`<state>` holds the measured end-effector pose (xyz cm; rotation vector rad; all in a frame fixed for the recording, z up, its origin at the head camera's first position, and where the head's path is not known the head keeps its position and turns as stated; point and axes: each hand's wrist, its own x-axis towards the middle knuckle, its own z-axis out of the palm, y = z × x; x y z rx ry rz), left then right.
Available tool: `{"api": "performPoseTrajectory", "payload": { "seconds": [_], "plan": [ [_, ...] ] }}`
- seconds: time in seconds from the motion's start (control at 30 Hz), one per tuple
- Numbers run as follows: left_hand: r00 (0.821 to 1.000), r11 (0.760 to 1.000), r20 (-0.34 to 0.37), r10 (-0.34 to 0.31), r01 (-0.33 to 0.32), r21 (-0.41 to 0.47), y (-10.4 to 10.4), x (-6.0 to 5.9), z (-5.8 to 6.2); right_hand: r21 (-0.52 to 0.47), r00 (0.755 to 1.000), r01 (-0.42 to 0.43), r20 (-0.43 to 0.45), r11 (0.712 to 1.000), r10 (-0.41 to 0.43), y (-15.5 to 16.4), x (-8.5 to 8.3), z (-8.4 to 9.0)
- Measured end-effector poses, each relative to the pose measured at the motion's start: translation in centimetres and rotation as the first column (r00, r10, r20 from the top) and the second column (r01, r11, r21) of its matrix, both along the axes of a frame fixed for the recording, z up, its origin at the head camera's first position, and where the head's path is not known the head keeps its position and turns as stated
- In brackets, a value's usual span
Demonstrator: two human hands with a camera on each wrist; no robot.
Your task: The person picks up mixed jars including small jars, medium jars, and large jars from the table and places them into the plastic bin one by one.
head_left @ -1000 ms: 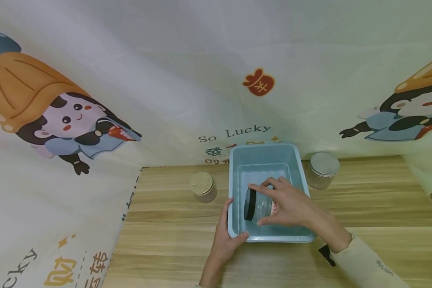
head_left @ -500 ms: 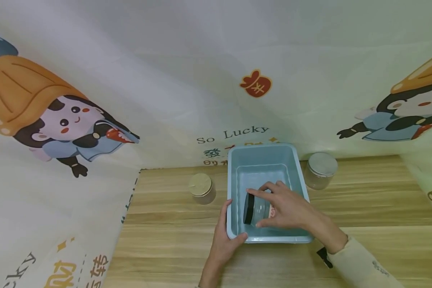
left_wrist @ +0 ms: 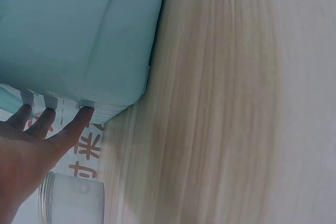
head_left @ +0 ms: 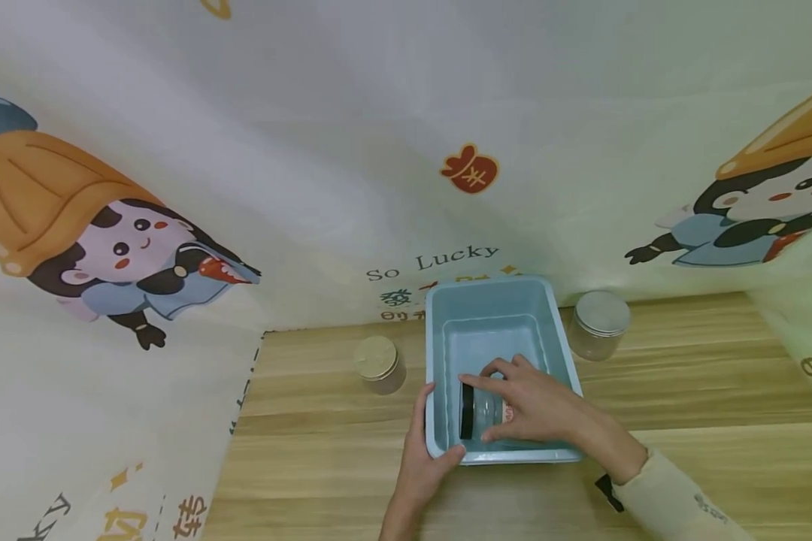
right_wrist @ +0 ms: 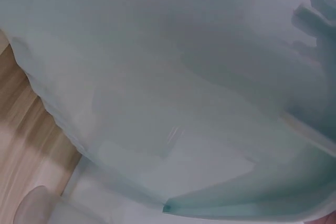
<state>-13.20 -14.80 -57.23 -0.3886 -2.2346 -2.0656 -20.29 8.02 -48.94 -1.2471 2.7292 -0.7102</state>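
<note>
A clear jar (head_left: 489,410) with a black lid (head_left: 468,412) lies on its side inside a light-blue plastic basin (head_left: 435,353), lid facing left. My right hand (head_left: 537,406) holds it from above, thumb on the near side and fingers over the far side; a red-and-white label partly shows by the palm. My left hand (head_left: 422,458) grips the basin's near left corner, thumb over the front rim. In the left wrist view, the fingertips (left_wrist: 84,115) press the basin's outer wall (left_wrist: 79,35). The right wrist view is mostly filled by the basin's wall (right_wrist: 131,87).
Left of the basin stands a jar with a pale gold lid (head_left: 376,357); close to its right side is another with a silver lid (head_left: 602,313). Behind the wooden table (head_left: 311,451) rises a printed cloth backdrop (head_left: 352,188). A small black piece (head_left: 609,492) lies by the right cuff.
My right hand and the black-lidded jar have shifted slightly toward the basin's near side, the lid turning a little straighter. The left hand keeps its hold. The head view tilts slightly.
</note>
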Motion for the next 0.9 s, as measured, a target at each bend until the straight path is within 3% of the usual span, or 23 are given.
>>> {"api": "performPoseTrajectory", "payload": {
  "seconds": [0.9],
  "plan": [
    [1.000,1.000,0.009,0.013,-0.014,0.027,0.30,0.13,0.04,0.049,1.000,-0.012,0.003,0.999,0.012,-0.18,0.17,-0.58]
  ]
}}
